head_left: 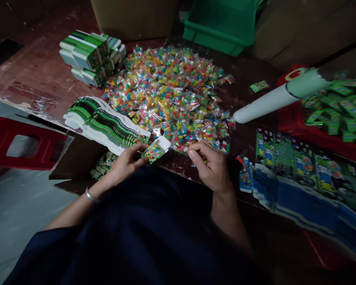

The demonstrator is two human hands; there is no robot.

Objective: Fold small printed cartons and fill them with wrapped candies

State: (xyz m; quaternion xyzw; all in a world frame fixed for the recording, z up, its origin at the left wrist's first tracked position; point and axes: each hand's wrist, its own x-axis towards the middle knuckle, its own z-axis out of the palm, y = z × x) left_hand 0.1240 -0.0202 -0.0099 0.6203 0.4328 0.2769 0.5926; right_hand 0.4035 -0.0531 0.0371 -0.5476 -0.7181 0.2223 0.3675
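Observation:
My left hand (129, 163) grips a small green printed carton (154, 153) between thumb and fingers. The carton's white flap end stands open, facing right toward my other hand. My right hand (210, 164) is closed in a pinch at the near edge of the candy pile. A clear packet of coloured candies (205, 161) shows in part beneath its fingers, mostly hidden by them. Just beyond both hands spreads a big heap of clear candy packets (166, 91). A fanned row of flat green cartons (106, 124) lies beside my left hand.
Banded carton bundles (86, 55) stand back left. An open cardboard box (74, 158) below the table edge holds filled green packs. A green bin (219, 27) sits behind the heap. At right are a white tube (264, 105), a red crate (290, 114) of green packs and fanned blue-green cards (308, 186).

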